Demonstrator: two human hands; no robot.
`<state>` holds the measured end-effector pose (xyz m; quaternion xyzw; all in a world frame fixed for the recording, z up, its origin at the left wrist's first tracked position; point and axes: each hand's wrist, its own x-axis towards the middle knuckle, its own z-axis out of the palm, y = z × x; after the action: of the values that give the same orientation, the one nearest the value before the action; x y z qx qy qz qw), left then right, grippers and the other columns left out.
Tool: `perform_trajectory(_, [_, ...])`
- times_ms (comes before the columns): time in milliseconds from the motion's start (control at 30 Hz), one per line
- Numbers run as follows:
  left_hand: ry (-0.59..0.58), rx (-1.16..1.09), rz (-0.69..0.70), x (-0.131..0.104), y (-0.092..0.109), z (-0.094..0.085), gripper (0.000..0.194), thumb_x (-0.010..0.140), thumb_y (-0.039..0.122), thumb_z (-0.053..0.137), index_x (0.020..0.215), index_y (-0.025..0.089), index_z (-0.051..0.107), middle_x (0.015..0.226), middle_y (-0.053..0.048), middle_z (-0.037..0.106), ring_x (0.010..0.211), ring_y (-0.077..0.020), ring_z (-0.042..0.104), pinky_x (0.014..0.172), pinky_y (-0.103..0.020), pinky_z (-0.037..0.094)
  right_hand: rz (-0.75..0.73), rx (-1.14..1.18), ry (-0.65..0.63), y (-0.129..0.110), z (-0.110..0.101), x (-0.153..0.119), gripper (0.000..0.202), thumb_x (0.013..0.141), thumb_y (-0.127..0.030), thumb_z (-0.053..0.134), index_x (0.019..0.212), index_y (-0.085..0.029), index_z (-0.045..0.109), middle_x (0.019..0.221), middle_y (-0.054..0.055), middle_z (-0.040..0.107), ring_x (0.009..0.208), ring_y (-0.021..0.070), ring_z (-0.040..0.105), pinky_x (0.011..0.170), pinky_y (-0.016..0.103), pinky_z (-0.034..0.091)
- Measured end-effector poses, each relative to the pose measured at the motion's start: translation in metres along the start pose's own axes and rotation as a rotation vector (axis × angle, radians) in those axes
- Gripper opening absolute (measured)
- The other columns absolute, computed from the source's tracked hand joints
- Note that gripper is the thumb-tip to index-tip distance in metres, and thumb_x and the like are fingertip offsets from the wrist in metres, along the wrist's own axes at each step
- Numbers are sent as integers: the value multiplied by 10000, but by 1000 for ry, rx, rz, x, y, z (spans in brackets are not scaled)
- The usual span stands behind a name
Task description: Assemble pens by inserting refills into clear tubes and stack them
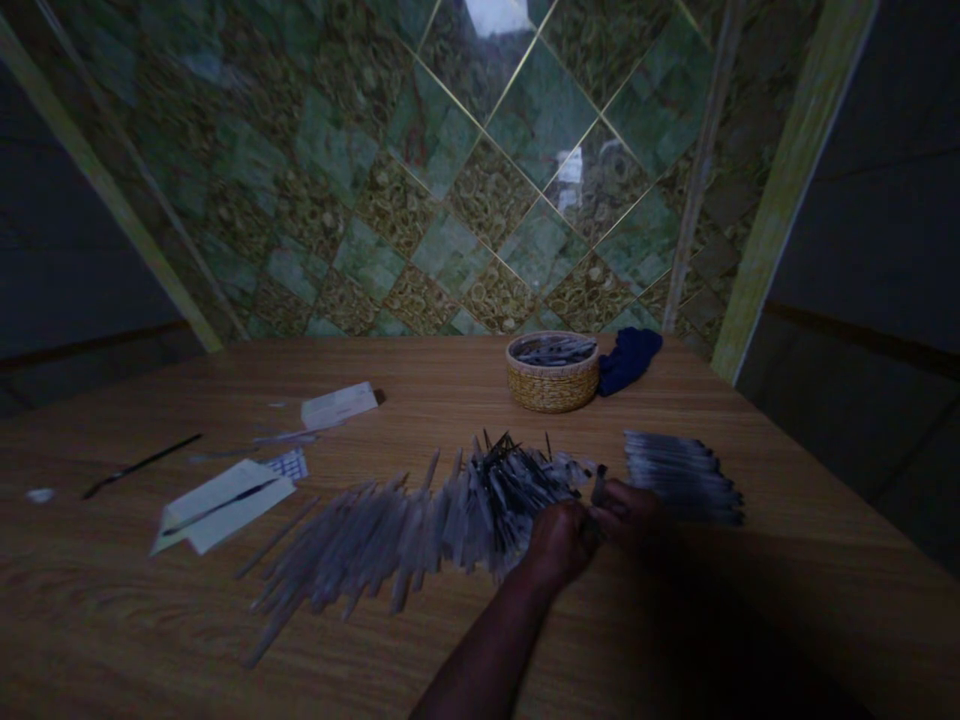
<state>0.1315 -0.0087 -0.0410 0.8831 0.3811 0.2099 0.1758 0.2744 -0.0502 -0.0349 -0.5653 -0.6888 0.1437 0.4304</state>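
Well, far to the left of the round, straw-coloured woven basket [553, 388] I have a small white scrap [40, 495], then a thin black stick [142, 466] lying slantwise. Nearer to me than the basket, still on its left, lies a folded, pale paper sheet [225, 500] with a dark slim strip across it, a blue-and-white checked card [289, 464] touching its far edge. Closer to the basket's left lies a flat white oblong packet [339, 405]. From there a long heap of slim, greyish translucent tubes [360, 545] fans across the wood-grained brown table [825, 570], ending on my side of the basket in a tangle of darker, black-tipped sticks [517, 490]. Below the basket, my left hand [561, 542] is at the tangle's edge, fingers curled in; I cannot tell whether they close on anything. My right hand [630, 512], beside it, pinches a small dark piece [600, 484]. A dark blue crumpled cloth [630, 360] touches the basket's right side, and nearer me, right of the basket, lies a neat row of slim clear tubes with dark ends [679, 478].
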Motion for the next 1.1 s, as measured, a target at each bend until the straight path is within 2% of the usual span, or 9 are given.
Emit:
perform_trajectory(200, [-14,8,-2,-1,1,2,119,706,182,559,656,122,648,670,-81,637,602,-158,556,534,-235,348,-16,1,-18,3,1,-2,123,781,-291,482,704,-199,512,559,-33,509,508,105,484,484,195,332])
perform_trajectory(400, [13,6,-36,-2,1,2,146,710,214,553,618,128,628,603,-51,600,552,-137,509,506,-224,329,-19,22,27,-4,1,-4,151,781,-282,476,654,-199,483,519,-51,445,482,101,436,475,199,301])
perform_trajectory(533, [24,-20,-36,-3,1,-1,129,697,216,555,621,133,618,595,-36,587,552,-131,507,503,-214,329,-30,11,17,-8,4,-3,140,774,-256,474,646,-201,490,536,-40,482,510,106,462,491,199,316])
perform_trajectory(700, [71,-173,-26,-2,2,-3,145,704,192,524,573,147,566,570,-14,525,544,-123,476,499,-215,312,-15,8,113,-6,10,-2,111,773,-250,486,675,-202,510,566,-30,512,530,105,478,503,196,347])
perform_trajectory(933, [138,-339,-40,5,-4,-8,131,675,218,574,572,146,538,594,14,481,608,-119,466,546,-201,345,125,179,240,1,5,4,196,812,-357,492,695,-205,531,520,-40,519,460,96,481,443,183,367])
perform_trajectory(1033, [149,-394,-61,6,-9,-9,117,700,238,576,629,146,581,611,16,512,629,-123,488,566,-197,368,118,50,264,6,-2,6,284,825,-395,485,629,-196,537,475,-40,504,428,87,465,432,179,349])
perform_trajectory(1100, [152,-384,-58,6,-10,-9,110,714,242,577,671,148,613,633,11,538,650,-130,501,584,-200,378,75,-114,273,7,-7,5,300,835,-387,480,634,-186,575,516,-11,569,462,93,503,468,179,369])
